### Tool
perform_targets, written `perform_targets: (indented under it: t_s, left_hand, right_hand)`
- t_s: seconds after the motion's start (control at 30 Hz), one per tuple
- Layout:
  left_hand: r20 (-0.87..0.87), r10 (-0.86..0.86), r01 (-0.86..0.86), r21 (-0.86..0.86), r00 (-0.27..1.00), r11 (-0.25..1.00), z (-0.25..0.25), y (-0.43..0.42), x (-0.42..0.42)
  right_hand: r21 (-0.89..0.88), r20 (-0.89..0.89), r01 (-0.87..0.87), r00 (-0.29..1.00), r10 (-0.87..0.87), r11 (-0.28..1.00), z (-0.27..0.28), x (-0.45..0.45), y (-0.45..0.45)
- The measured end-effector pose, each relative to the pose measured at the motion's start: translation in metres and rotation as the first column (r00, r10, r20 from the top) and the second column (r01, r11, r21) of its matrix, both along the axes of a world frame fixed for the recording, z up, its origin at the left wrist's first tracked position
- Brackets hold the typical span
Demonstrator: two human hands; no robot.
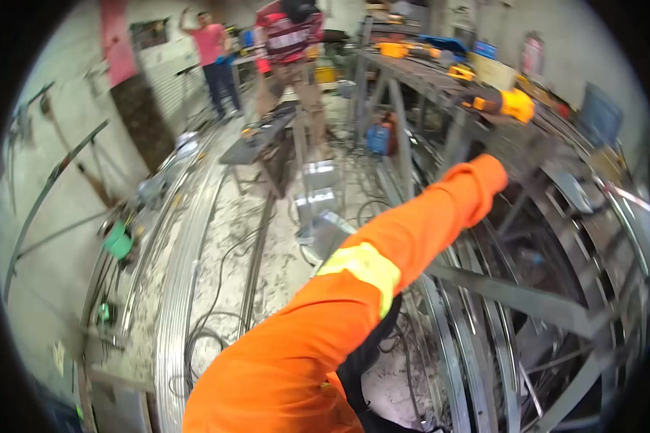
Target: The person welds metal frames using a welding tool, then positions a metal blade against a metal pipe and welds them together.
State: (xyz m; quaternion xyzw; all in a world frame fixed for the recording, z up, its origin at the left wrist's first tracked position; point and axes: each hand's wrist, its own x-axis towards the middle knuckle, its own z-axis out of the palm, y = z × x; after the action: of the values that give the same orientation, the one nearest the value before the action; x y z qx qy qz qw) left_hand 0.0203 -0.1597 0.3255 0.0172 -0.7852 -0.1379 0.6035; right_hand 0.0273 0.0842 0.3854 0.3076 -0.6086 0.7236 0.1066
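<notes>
An orange sleeve (419,224) with a yellow reflective band, apparently my left arm, stretches from the bottom middle up to the right. Its cuff ends beside the metal workbench (440,90). Past the cuff, my left hand (527,155) is a dark blur that merges with the bench, so its fingers and anything in them are unclear. Just above it lies a yellow-and-black power tool (509,105). A grey metal piece (570,191) is to the right of the cuff. My right hand is outside the picture.
Long metal bars (188,289) lie along the floor at left; more steel profiles (462,339) fill the right. A cable (202,339) loops on the floor. Two people stand at the back, one by a low table (256,148). A green bucket (119,240) is by the left wall.
</notes>
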Motion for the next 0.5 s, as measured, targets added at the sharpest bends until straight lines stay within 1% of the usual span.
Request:
perform_targets:
  t_s: [0.03,0.07,0.1,0.13,0.2,0.33,0.4,0.43,0.5]
  left_hand:
    - [0.129,-0.083,0.079,0.034,0.988,0.996,0.012,0.008,0.015]
    - [0.058,-0.125,0.123,0.050,0.990,0.991,0.013,0.013,0.021]
    - [0.027,-0.154,0.151,0.071,0.988,0.986,0.011,0.011,0.016]
    - [0.017,-0.140,0.139,0.067,0.990,0.988,0.012,0.010,0.016]
    - [0.066,-0.134,0.132,0.031,0.989,0.991,0.014,0.011,0.021]
    - [0.075,-0.140,0.140,0.007,0.987,0.990,0.015,0.010,0.026]
    - [0.104,-0.249,0.252,-0.014,0.963,0.968,0.018,0.011,0.036]
    - [0.105,-0.243,0.246,-0.015,0.964,0.969,0.021,0.014,0.046]
    - [0.075,-0.326,0.326,0.022,0.942,0.945,0.025,0.018,0.067]
  right_hand:
    - [0.018,-0.008,-0.008,1.000,0.008,1.000,-0.004,0.012,0.002]
    - [0.033,-0.020,0.003,1.000,-0.003,0.999,-0.005,0.021,0.010]
    - [0.040,-0.034,0.018,0.999,-0.016,0.999,-0.007,0.029,0.018]
    - [0.046,-0.043,0.034,0.999,-0.032,0.998,-0.011,0.037,0.027]
    - [0.063,-0.053,0.063,0.997,-0.060,0.996,-0.020,0.049,0.044]
    - [0.096,-0.057,0.138,0.989,-0.133,0.986,-0.046,0.070,0.088]
    - [0.109,-0.057,0.178,0.983,-0.172,0.978,-0.060,0.079,0.108]
    - [0.117,-0.058,0.200,0.979,-0.194,0.973,-0.068,0.082,0.121]
    - [0.129,-0.060,0.246,0.969,-0.240,0.961,-0.083,0.088,0.141]
